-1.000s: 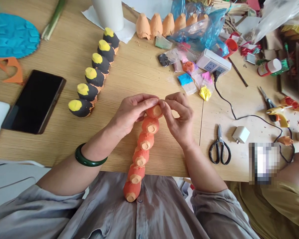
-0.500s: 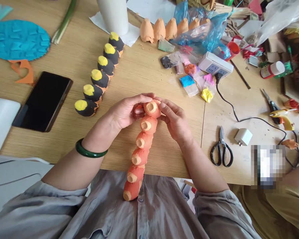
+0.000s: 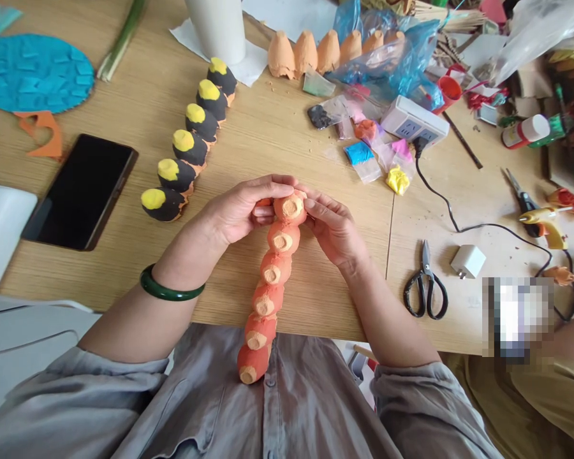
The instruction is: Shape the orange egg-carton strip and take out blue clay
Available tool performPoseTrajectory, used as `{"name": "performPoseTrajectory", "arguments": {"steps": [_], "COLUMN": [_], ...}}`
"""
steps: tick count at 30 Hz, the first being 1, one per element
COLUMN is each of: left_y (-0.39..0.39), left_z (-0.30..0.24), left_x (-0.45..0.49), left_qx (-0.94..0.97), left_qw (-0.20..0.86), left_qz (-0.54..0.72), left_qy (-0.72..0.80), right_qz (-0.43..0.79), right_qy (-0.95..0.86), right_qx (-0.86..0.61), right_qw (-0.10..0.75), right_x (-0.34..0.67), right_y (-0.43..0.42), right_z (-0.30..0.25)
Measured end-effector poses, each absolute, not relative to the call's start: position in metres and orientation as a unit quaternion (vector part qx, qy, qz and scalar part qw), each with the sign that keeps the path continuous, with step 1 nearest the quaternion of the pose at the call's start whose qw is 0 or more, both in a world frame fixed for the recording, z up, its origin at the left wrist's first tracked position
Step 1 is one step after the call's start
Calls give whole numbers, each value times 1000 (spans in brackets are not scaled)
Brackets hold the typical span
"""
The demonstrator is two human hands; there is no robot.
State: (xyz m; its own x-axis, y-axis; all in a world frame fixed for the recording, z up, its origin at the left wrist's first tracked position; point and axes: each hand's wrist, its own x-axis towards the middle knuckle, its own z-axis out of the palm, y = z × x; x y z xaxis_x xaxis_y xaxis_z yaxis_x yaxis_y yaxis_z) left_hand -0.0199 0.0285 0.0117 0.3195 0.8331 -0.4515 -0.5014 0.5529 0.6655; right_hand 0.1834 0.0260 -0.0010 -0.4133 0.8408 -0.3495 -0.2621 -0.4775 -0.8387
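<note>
The left hand [image 3: 234,213] and right hand [image 3: 337,233] hold the far end of an orange egg-carton strip [image 3: 270,280] between curled fingers [image 3: 272,186], its near end reaching past the worktop [image 3: 287,140] edge over the shirt [image 3: 220,395], so squeezing too hard could crush it, and a slipped grip could let it drop.

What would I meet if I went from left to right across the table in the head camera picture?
Phone, black-and-yellow cups, left hand, orange chain, right hand, scissors, charger, glue gun.
</note>
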Motion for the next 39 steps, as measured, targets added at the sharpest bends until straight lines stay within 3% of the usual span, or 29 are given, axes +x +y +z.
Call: {"name": "performPoseTrajectory", "arguments": {"steps": [21, 39], "left_y": [27, 25], "left_z": [12, 15], "left_x": [-26, -20], "left_qx": [222, 274], "left_qw": [798, 799], "left_qz": [445, 383], "left_qy": [339, 374], "right_qz": [795, 736], "right_qy": [-320, -384], "right_qx": [-349, -391], "right_qw": [379, 397], "right_x": [185, 174], "right_y": [33, 17], "right_z": [-13, 2]}}
